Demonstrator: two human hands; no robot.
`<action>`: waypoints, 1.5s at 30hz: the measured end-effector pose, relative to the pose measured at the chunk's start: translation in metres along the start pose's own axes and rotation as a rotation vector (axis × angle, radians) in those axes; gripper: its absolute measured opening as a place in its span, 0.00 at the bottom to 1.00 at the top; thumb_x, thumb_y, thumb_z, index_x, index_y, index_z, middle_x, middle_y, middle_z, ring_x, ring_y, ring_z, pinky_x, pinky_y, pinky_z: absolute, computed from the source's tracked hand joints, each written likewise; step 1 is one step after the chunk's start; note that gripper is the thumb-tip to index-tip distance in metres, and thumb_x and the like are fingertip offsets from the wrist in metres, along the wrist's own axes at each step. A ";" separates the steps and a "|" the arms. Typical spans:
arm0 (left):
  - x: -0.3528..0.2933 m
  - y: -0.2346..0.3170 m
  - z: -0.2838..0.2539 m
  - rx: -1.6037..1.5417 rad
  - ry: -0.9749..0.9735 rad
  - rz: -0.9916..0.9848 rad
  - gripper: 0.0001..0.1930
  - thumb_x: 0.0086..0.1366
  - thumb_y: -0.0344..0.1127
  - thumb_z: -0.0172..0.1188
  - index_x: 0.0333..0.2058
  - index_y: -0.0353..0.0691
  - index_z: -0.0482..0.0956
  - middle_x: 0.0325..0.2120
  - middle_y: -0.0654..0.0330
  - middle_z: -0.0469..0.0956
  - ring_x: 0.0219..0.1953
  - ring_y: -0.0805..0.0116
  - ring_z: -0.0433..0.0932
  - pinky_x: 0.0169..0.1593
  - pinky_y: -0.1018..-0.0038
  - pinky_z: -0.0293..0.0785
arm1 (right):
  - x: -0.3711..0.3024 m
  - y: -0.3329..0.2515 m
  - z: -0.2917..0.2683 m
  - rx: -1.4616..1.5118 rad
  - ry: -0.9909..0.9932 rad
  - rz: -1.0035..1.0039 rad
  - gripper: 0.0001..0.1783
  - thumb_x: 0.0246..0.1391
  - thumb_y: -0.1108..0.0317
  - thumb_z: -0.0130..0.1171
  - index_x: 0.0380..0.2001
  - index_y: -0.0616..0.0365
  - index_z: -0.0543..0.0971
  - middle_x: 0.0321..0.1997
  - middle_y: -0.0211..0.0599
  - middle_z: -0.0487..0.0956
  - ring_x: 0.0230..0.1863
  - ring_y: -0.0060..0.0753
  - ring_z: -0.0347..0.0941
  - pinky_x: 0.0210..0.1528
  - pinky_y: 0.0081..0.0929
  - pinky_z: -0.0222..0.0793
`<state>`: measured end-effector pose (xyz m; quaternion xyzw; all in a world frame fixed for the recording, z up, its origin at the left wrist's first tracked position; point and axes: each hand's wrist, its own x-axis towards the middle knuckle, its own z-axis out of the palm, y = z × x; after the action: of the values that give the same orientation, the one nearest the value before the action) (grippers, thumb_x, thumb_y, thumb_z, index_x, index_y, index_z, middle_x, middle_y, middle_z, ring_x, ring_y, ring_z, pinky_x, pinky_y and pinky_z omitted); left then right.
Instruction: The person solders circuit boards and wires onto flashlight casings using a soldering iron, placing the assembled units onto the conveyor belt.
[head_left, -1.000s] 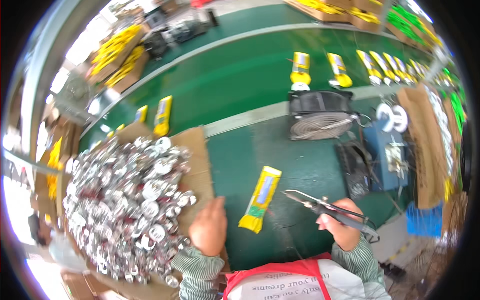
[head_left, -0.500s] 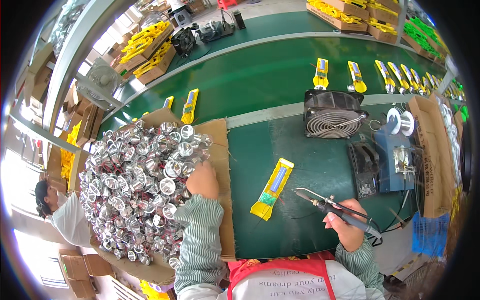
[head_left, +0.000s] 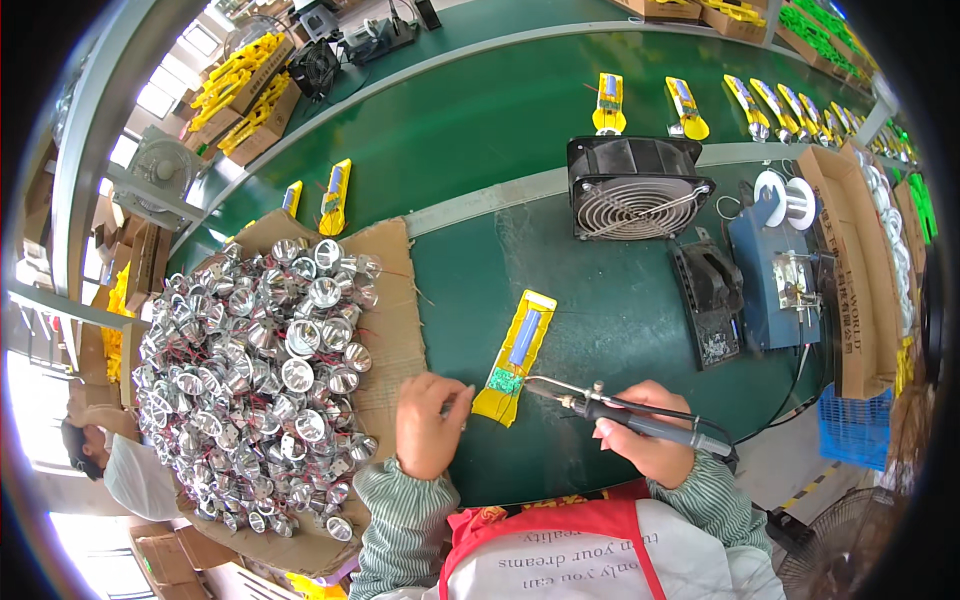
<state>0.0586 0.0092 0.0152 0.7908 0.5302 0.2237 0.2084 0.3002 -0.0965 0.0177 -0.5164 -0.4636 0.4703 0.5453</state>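
Observation:
A yellow flashlight housing (head_left: pixel 502 392) lies tilted on the green bench, with a blue battery cell (head_left: pixel 525 338) and a small green circuit board (head_left: pixel 505 381) in it. My right hand (head_left: pixel 652 437) grips a soldering iron (head_left: pixel 640 424) with a thin metal feed tube along it. The iron's tip reaches the edge of the circuit board; whether it touches, I cannot tell. Just left of the housing, my left hand (head_left: pixel 428 424) is closed with thumb and finger together. What they pinch, if anything, is too small to make out.
At left, silvery reflector cups (head_left: pixel 255 385) with red wires are heaped on cardboard (head_left: pixel 395 300). A black fan (head_left: pixel 636 190) stands beyond the housing. To the right are a blue soldering feeder (head_left: pixel 775 285) with a white spool and a long carton (head_left: pixel 850 290). More yellow housings (head_left: pixel 337 197) line the far belt.
My left hand has left the reflector heap and come right, beside the yellow housing. My right hand has brought the soldering iron left to the circuit board. The whole view has shifted slightly.

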 end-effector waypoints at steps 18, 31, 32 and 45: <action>0.002 -0.005 0.022 -0.214 -0.145 0.030 0.03 0.52 0.26 0.58 0.26 0.34 0.75 0.30 0.53 0.76 0.32 0.52 0.74 0.36 0.65 0.71 | 0.022 0.019 0.021 0.129 -0.027 0.283 0.10 0.48 0.77 0.58 0.32 0.67 0.68 0.27 0.43 0.77 0.25 0.24 0.75 0.26 0.19 0.73; 0.003 -0.005 0.024 -0.220 -0.148 0.041 0.03 0.52 0.26 0.58 0.26 0.34 0.74 0.29 0.52 0.76 0.30 0.53 0.74 0.33 0.66 0.71 | 0.024 0.020 0.022 0.110 -0.012 0.216 0.08 0.47 0.78 0.58 0.30 0.67 0.70 0.25 0.43 0.77 0.24 0.24 0.75 0.25 0.20 0.72; 0.004 -0.005 0.024 -0.220 -0.152 0.043 0.03 0.52 0.26 0.58 0.25 0.34 0.74 0.29 0.52 0.76 0.30 0.53 0.74 0.33 0.66 0.71 | 0.023 0.019 0.021 0.102 -0.006 0.212 0.08 0.48 0.79 0.58 0.30 0.67 0.70 0.25 0.43 0.77 0.24 0.25 0.76 0.25 0.20 0.73; -0.002 -0.004 0.023 -0.239 -0.149 -0.044 0.04 0.52 0.25 0.59 0.27 0.33 0.75 0.30 0.52 0.75 0.30 0.56 0.75 0.34 0.70 0.72 | 0.016 0.014 0.011 0.079 -0.023 0.147 0.08 0.47 0.79 0.58 0.30 0.67 0.69 0.24 0.43 0.77 0.24 0.25 0.76 0.25 0.20 0.73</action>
<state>0.0676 0.0065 -0.0058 0.7629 0.5001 0.2213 0.3447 0.2907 -0.0792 0.0048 -0.5216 -0.4116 0.5328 0.5240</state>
